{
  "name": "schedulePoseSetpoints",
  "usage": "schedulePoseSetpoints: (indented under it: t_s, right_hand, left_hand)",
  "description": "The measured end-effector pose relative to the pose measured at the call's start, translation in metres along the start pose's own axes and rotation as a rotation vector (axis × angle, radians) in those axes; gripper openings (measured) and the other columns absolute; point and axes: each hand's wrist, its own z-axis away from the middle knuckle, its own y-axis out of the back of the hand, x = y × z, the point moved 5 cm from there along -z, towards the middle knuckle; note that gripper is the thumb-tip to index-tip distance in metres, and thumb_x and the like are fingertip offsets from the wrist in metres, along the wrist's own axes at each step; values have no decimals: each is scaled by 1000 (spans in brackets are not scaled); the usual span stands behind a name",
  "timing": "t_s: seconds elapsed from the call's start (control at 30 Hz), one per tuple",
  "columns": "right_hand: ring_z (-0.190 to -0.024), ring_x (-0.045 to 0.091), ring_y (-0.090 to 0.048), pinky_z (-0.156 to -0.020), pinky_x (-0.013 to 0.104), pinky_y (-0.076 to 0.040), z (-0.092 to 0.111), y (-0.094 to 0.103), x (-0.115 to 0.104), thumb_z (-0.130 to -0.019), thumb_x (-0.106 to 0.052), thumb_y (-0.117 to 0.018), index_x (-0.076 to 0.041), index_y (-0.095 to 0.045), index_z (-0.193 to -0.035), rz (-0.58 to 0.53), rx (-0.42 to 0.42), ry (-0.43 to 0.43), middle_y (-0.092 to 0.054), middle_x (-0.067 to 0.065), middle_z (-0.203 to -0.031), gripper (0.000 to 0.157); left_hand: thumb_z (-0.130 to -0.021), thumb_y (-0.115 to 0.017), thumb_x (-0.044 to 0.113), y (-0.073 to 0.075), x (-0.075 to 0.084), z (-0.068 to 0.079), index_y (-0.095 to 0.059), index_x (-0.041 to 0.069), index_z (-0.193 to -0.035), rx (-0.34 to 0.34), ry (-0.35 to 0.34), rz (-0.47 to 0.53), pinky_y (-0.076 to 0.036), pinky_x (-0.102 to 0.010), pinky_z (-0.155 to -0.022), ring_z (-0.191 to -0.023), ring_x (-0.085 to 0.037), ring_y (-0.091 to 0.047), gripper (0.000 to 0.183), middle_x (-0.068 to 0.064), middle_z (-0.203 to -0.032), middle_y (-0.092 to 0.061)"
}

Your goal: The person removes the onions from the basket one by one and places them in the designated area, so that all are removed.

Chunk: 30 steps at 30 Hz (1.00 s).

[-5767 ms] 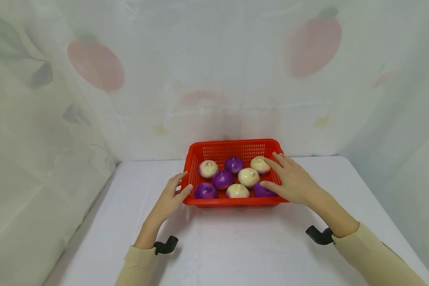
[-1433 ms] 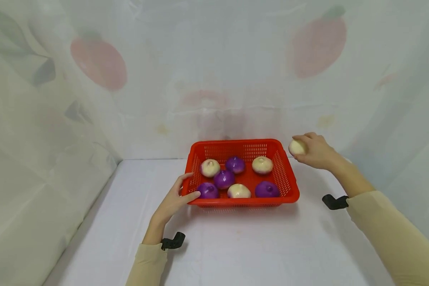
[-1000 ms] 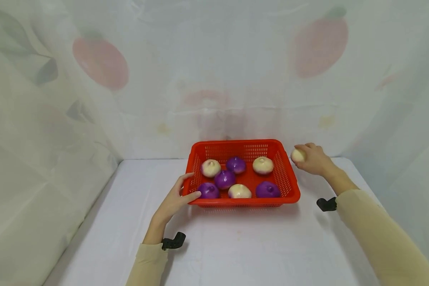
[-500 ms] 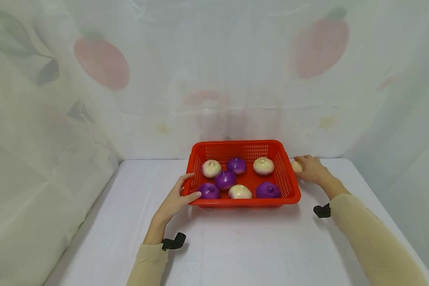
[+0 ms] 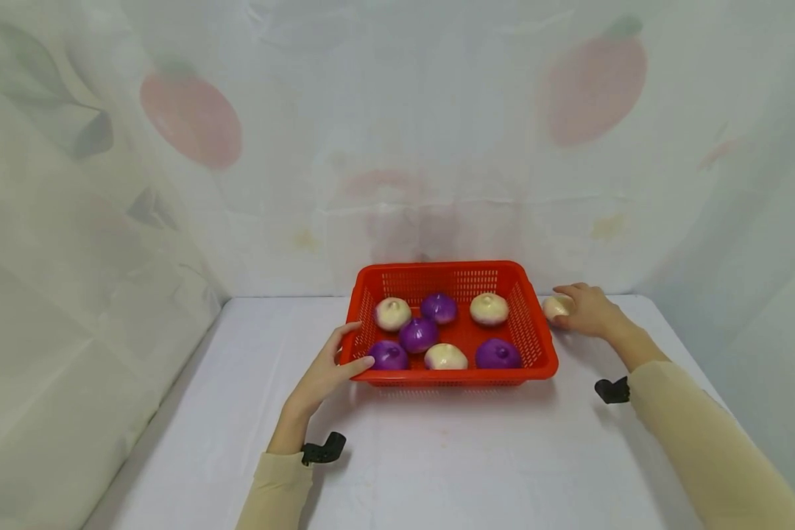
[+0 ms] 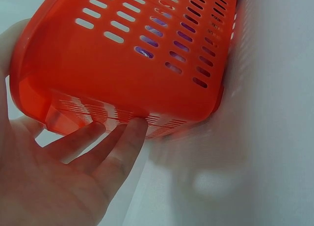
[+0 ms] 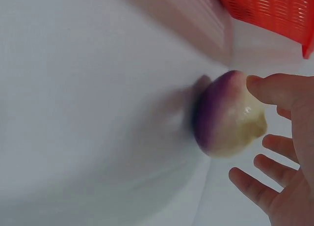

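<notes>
Your left hand (image 5: 319, 374) grasps the red basket (image 5: 453, 375) at its 8 o'clock corner, thumb over the rim, fingers against the outer wall. Your right hand (image 5: 591, 312) is released, fingers spread beside the pale bulb (image 7: 225, 123); thumb contact cannot be determined. That bulb rests purple side down on the white table (image 5: 450, 456), just outside the basket at 3 o'clock. Basket contents: four purple bulbs (image 5: 419, 335), three whitish ones (image 5: 489, 309).

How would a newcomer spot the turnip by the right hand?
Find the red basket on the white table. Just past its right side, by the person's right hand, sits a cream turnip with a purple underside. Unlike the other seven turnips, all inside the basket, this one is outside it.
</notes>
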Motion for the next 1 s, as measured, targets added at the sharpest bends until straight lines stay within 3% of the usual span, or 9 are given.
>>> schedulePoseSetpoints:
  t_s: [0.27,0.47,0.77,1.0]
  right_hand:
    - [-126,60,-42,-101,72,-37,11,33,-16,-92,-22,-70,7,-52,-140,19,68,64,-46,38,-140,58]
    - [-129,55,-41,-102,72,-37,17,51,-29,-94,-22,-67,5,-53,-139,16,113,73,-46,34,-141,54]
    - [-127,51,-47,-101,70,-39,30,62,-62,-94,-19,-69,3,-59,-135,-34,211,161,-52,31,-137,47]
    - [-124,47,-52,-98,68,-44,37,65,-88,-91,-13,-71,2,-61,-132,-35,289,258,-58,27,-132,45]
  left_hand:
    - [-88,-79,41,0,0,1,-39,30,-151,4,5,-2,-37,-59,-111,-134,-37,-50,75,-13,-159,-36]
    - [-88,-79,41,-1,0,0,-39,28,-152,1,-5,5,-37,-59,-111,-134,-37,-50,77,-13,-159,-36]
    - [-88,-79,41,0,-3,-1,-37,26,-154,1,8,7,-36,-59,-111,-135,-37,-49,80,-11,-159,-36]
    - [-89,-79,38,0,-3,-1,-40,31,-151,0,8,19,-38,-59,-110,-133,-37,-51,74,-13,-158,-38]
